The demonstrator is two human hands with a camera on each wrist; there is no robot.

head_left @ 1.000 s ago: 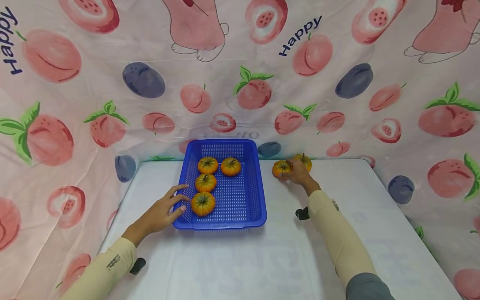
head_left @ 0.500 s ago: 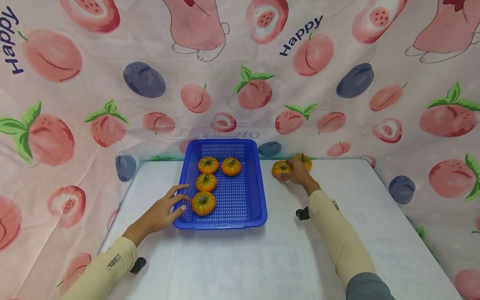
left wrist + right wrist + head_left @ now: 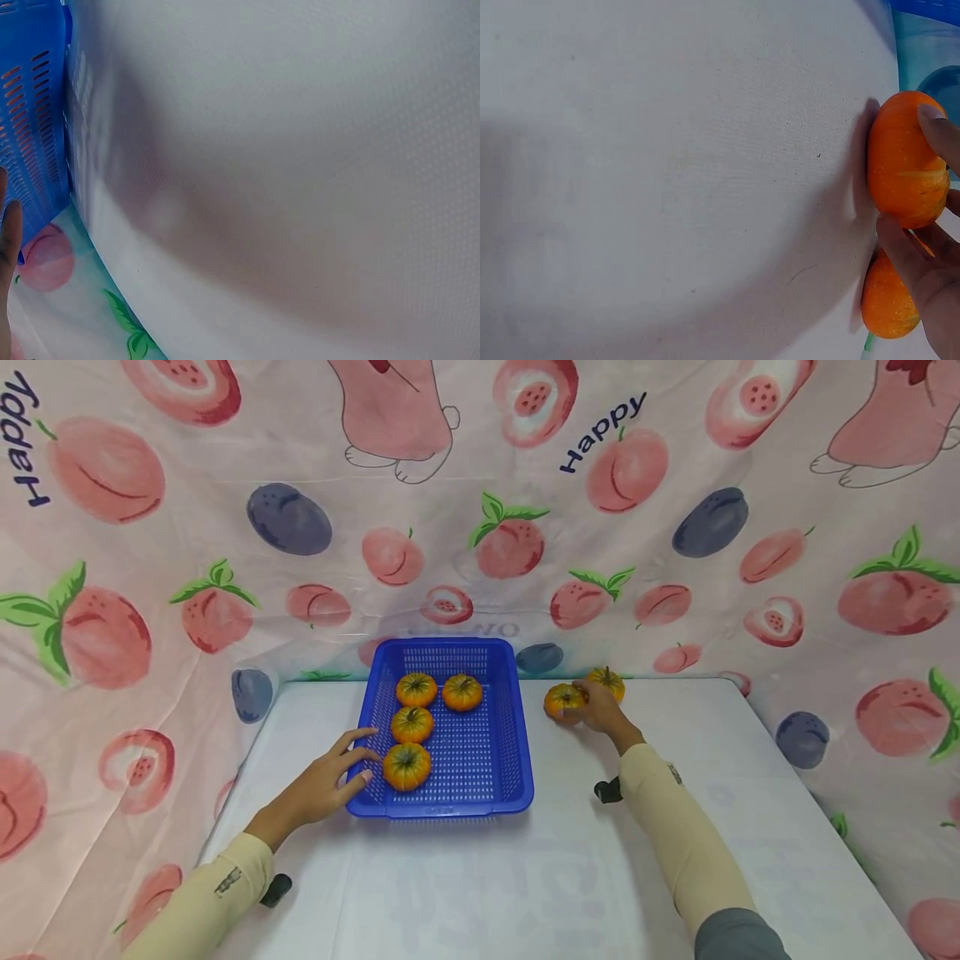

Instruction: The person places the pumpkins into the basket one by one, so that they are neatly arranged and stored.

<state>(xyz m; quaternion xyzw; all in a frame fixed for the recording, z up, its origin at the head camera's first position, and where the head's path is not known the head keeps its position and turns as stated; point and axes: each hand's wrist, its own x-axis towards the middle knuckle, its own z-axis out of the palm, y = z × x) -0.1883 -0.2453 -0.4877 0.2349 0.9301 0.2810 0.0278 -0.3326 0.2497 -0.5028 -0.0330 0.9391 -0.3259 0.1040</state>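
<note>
Inside the blue plastic basket (image 3: 465,777), several small orange pumpkins (image 3: 407,767) sit along the left side and at the back. My left hand (image 3: 330,785) is at the basket's left wall with its fingers spread and relaxed, fingertips over the rim close to the front pumpkin. To the right of the basket, my right hand (image 3: 602,706) grips another small pumpkin (image 3: 904,165), thumb on one side and fingers on the other. One more pumpkin (image 3: 609,682) lies just behind that hand, partly hidden by it in the head view.
Everything stands on a white-covered table (image 3: 480,893). A fruit-print cloth (image 3: 450,568) hangs along the table's back edge and sides. Black wrist-worn devices (image 3: 608,791) stick out under both forearms.
The right hand, with the pumpkin in its grip, has shifted very slightly toward the near side of the table. The left hand and the basket have stayed in place.
</note>
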